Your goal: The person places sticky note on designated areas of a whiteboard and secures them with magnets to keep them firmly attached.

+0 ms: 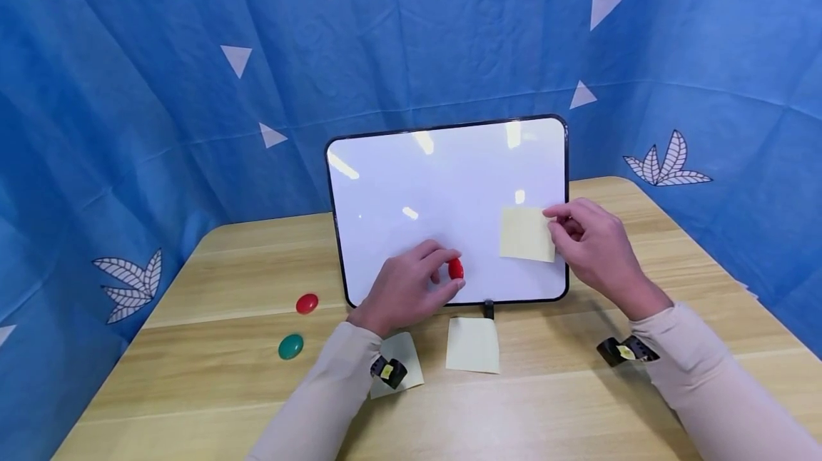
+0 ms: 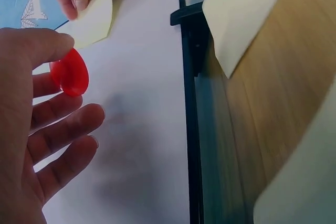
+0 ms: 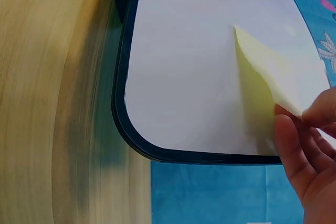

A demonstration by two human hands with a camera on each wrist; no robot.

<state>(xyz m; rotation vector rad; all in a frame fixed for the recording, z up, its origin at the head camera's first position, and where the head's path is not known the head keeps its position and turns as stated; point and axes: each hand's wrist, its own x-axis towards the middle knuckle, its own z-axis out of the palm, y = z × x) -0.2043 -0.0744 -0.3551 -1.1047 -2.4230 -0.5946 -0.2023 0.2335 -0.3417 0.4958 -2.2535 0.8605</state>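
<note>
My left hand (image 1: 414,284) pinches a red round magnet (image 2: 71,73) between thumb and fingers, close in front of the whiteboard (image 1: 411,175). The other fingers of that hand are spread, as the left wrist view shows. With my right hand (image 1: 591,243) I pinch the right edge of a pale yellow paper note (image 1: 526,234), which stands in front of the board's lower right part. In the right wrist view the note is bent, its free corner (image 3: 237,30) reaching out over the white surface.
On the wooden table left of the board lie a second red magnet (image 1: 307,303) and a green magnet (image 1: 291,347). Two more notes lie in front: one (image 1: 472,345) by the board's black foot (image 1: 489,310), another (image 1: 411,361) partly under the left wrist. A blue curtain (image 1: 449,33) hangs behind.
</note>
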